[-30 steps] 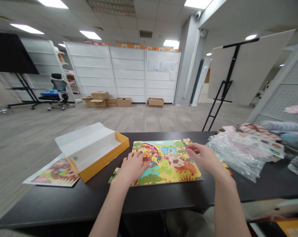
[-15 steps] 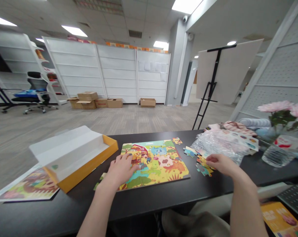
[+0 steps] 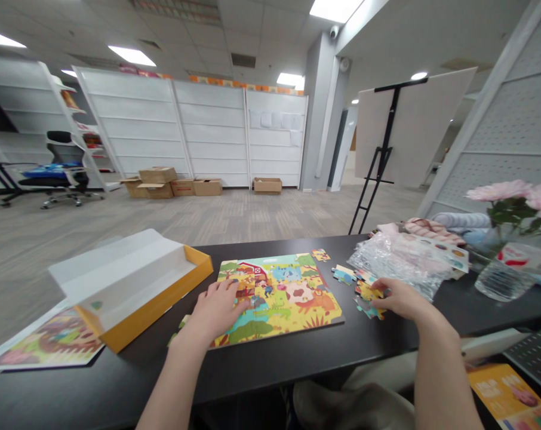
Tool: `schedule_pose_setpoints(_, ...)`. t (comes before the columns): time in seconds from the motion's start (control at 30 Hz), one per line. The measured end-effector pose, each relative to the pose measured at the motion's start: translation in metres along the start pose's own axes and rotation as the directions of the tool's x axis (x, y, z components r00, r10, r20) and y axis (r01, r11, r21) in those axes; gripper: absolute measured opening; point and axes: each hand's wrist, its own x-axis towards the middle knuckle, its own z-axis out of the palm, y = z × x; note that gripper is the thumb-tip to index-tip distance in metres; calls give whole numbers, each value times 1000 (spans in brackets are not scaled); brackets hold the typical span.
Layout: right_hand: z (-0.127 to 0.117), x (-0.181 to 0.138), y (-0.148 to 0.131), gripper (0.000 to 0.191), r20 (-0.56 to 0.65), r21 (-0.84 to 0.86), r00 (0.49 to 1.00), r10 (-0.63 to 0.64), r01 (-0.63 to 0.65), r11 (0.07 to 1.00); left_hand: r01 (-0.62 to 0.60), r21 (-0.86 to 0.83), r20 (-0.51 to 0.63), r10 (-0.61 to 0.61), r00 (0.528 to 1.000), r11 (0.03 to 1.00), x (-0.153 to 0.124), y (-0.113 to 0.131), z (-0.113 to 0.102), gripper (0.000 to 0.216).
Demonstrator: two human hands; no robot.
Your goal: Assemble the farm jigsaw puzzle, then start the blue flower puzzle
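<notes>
A farm-animal jigsaw puzzle [image 3: 277, 313] with a red barn lies on the black table. My left hand [image 3: 217, 307] rests flat across its left edge, fingers stretched out, holding nothing. To the right of the board is a small heap of loose puzzle pieces [image 3: 365, 307]. There, my right hand [image 3: 400, 297] has thumb and forefinger closed on a yellowish puzzle piece [image 3: 375, 291], partly covered by the fingers. A blue-toned piece [image 3: 343, 274] lies just left of the heap, and another piece [image 3: 320, 255] sits off the board's upper right corner.
An open yellow box [image 3: 163, 313] stands on the left, over a printed picture sheet [image 3: 51, 343]. Crumpled clear plastic [image 3: 398, 263] lies at the right, near a clear vase [image 3: 506, 278] with pink flowers. Part of a green piece [image 3: 181, 325] shows beside my left forearm.
The fingers of my right hand have shifted slightly among the loose pieces, and the yellowish piece there has moved a little. My left hand stays on the board. The view has shifted slightly.
</notes>
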Motion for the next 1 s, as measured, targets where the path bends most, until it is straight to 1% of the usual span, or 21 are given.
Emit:
schedule_pose_setpoints(0.17, -5, -7, -10, 37, 38, 19, 999, -7, 7, 1000, -6, -26, 13, 6, 1000, 1000, -3, -1, -3, 57)
schedule_pose_setpoints(0.3, -12, -14, -16, 37, 10, 14, 999, -38, 38, 999, -15, -31, -16, 15, 1000, 999, -4, -7, 0, 54)
schedule_pose_setpoints(0.33, -13, -15, -18, 36, 5, 38, 999, -50, 50, 998, -19, -36, -32, 18, 999, 999, -4, -9, 1, 53)
schedule_pose_setpoints(0.4, -15, -19, -23, 37, -2, 142, 995, -95, 95, 985, -24, -69, -82, 19, 996, 997, -4, -11, 1, 49)
schedule_pose_setpoints(0.47, -15, -24, -36, 41, -29, 284, 984, -178, 179, 942, -54, -170, -161, 27, 987, 984, -4, -8, -2, 46)
schedule_pose_setpoints(0.5, -14, -26, -46, 45, -53, 349, 971, -232, 236, 907, -91, -259, -203, 38, 978, 962, -5, -5, -3, 45)
schedule_pose_setpoints(0.53, -12, -29, -59, 48, -82, 407, 954, -289, 297, 864, -141, -372, -237, 53, 970, 917, -5, 1, -5, 43)
schedule_pose_setpoints(0.57, -9, -32, -73, 49, -106, 458, 931, -350, 358, 813, -198, -500, -258, 73, 963, 843, -6, 8, -6, 42)
schedule_pose_setpoints(0.6, -5, -34, -88, 48, -125, 502, 901, -415, 418, 757, -245, -631, -258, 99, 961, 736, -7, 16, -7, 41)
schedule_pose_setpoints(0.63, -1, -37, -103, 46, -139, 547, 868, -478, 469, 693, -267, -750, -242, 125, 962, 605, -8, 25, -7, 41)
schedule_pose_setpoints(0.67, 4, -40, -119, 48, -142, 589, 834, -533, 504, 632, -264, -843, -213, 159, 964, 468, -9, 33, -8, 45)
schedule_pose_setpoints(0.7, 9, -42, -133, 50, -143, 624, 811, -567, 518, 585, -234, -908, -181, 179, 967, 348, -10, 41, -8, 50)
schedule_pose_setpoints(0.73, 14, -44, -145, 51, -134, 655, 793, -594, 521, 547, -198, -948, -151, 193, 969, 249, -11, 48, -8, 55)
schedule_pose_setpoints(0.77, 18, -46, -155, 51, -132, 680, 775, -618, 525, 513, -166, -970, -130, 198, 971, 178, -12, 52, -8, 60)
schedule_pose_setpoints(0.8, 23, -47, -163, 50, -138, 700, 762, -633, 527, 483, -144, -981, -117, 192, 974, 130, -13, 55, -9, 63)
schedule_pose_setpoints(0.87, 30, -48, -174, 48, -142, 741, 748, -649, 515, 431, -132, -987, -115, 163, 980, 92, -14, 54, -10, 63)
schedule_pose_setpoints(0.93, 36, -47, -179, 48, -109, 796, 759, -642, 453, 401, -140, -985, -126, 137, 983, 97, -14, 48, -13, 59)
schedule_pose_setpoints(1.0, 41, -45, -182, 53, -38, 853, 784, -619, 348, 389, -155, -981, -139, 132, 981, 114, -15, 41, -16, 55)
